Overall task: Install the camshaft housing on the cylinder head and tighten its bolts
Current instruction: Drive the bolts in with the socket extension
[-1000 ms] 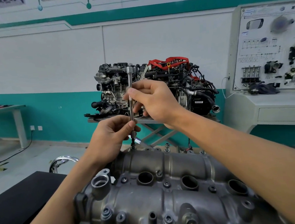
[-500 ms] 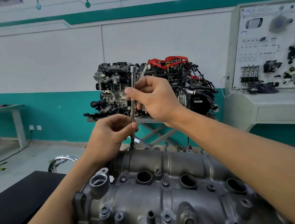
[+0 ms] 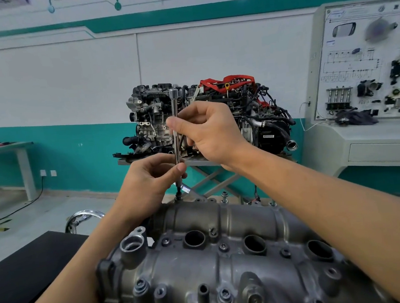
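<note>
Your left hand [image 3: 146, 179] and right hand [image 3: 207, 131] both pinch the long tool [image 3: 173, 110]. It stands on a bolt [image 3: 178, 196] at the far edge of the camshaft housing [image 3: 227, 268]. If you tilt it, it may slip off.

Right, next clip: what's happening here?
A person is working on a bolt at the far edge of the camshaft housing. Both hands pinch a slim metal extension bar standing upright on it: the right hand higher up, the left hand near its lower end. A second bolt farther along that edge stands proud.
</note>
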`<state>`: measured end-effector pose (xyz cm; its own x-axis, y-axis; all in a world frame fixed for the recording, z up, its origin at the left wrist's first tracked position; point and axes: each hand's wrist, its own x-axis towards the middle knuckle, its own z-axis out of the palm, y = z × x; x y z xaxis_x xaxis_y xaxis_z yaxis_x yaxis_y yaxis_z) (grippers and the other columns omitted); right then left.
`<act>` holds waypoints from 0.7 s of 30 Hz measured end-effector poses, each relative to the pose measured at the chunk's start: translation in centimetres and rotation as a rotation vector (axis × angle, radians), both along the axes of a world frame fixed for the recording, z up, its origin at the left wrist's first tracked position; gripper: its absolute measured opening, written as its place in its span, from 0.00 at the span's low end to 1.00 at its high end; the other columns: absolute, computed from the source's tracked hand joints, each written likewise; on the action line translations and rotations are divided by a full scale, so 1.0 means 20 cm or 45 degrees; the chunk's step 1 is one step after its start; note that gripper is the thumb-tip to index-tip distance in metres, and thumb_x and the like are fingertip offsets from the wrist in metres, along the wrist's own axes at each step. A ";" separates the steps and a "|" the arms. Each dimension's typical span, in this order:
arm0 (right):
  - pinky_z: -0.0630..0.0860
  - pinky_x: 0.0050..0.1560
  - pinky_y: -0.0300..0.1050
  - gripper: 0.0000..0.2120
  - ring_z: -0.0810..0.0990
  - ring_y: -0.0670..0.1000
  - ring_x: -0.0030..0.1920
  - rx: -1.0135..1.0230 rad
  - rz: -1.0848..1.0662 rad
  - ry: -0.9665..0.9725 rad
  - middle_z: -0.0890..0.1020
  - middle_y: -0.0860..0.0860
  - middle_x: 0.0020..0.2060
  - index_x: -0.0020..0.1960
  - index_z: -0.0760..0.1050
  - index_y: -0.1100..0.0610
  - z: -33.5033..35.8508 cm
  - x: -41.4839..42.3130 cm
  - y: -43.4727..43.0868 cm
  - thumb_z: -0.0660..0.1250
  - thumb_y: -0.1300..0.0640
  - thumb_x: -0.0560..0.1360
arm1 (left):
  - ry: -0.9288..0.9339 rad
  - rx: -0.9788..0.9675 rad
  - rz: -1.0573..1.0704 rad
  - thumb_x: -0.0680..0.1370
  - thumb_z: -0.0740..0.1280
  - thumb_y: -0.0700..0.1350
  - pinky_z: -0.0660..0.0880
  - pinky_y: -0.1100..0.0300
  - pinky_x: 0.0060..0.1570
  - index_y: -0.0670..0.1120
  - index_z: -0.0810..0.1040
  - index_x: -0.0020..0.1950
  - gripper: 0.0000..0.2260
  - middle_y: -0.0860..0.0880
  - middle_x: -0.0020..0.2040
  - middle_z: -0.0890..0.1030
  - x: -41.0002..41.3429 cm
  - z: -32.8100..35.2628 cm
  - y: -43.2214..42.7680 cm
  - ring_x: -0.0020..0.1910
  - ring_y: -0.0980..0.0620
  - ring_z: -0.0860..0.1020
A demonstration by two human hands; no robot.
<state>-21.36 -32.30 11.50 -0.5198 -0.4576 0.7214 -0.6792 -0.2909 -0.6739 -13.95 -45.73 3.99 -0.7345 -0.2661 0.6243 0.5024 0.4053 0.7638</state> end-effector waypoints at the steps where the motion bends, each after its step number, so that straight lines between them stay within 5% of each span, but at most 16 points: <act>1: 0.72 0.29 0.31 0.04 0.76 0.39 0.25 -0.008 -0.009 -0.001 0.83 0.55 0.35 0.43 0.80 0.63 0.00 0.00 0.00 0.74 0.63 0.74 | 0.008 -0.007 0.006 0.73 0.71 0.49 0.74 0.71 0.37 0.44 0.83 0.48 0.10 0.48 0.39 0.87 0.00 0.00 0.00 0.35 0.58 0.82; 7: 0.70 0.25 0.37 0.08 0.76 0.46 0.28 0.140 0.052 -0.060 0.86 0.51 0.43 0.50 0.80 0.53 0.01 0.01 0.01 0.63 0.59 0.82 | -0.091 -0.094 0.019 0.82 0.64 0.43 0.76 0.67 0.40 0.51 0.83 0.52 0.09 0.51 0.44 0.87 0.00 -0.01 -0.02 0.40 0.58 0.81; 11: 0.70 0.25 0.33 0.06 0.76 0.45 0.25 0.097 0.039 -0.059 0.85 0.55 0.41 0.51 0.80 0.63 0.02 0.01 0.01 0.65 0.63 0.81 | -0.112 -0.070 0.003 0.81 0.64 0.49 0.76 0.62 0.44 0.51 0.83 0.53 0.09 0.51 0.45 0.87 0.00 0.00 -0.01 0.42 0.57 0.82; 16: 0.72 0.29 0.32 0.03 0.76 0.40 0.24 -0.027 0.017 -0.052 0.82 0.50 0.30 0.43 0.81 0.64 0.01 0.00 0.01 0.75 0.64 0.73 | -0.010 -0.068 0.067 0.71 0.71 0.53 0.75 0.72 0.37 0.45 0.83 0.47 0.13 0.49 0.39 0.87 0.01 0.00 0.00 0.37 0.58 0.83; 21: 0.71 0.26 0.34 0.07 0.77 0.45 0.29 0.090 0.034 -0.087 0.85 0.53 0.42 0.53 0.82 0.63 0.02 0.02 0.01 0.66 0.61 0.80 | -0.027 -0.137 0.120 0.79 0.68 0.46 0.74 0.74 0.39 0.47 0.85 0.47 0.07 0.53 0.42 0.87 0.00 -0.01 -0.01 0.39 0.62 0.83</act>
<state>-21.03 -32.07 11.88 -0.5537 -0.5207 0.6498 -0.6234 -0.2582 -0.7380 -13.89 -45.91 3.82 -0.7228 -0.2669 0.6374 0.4422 0.5303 0.7234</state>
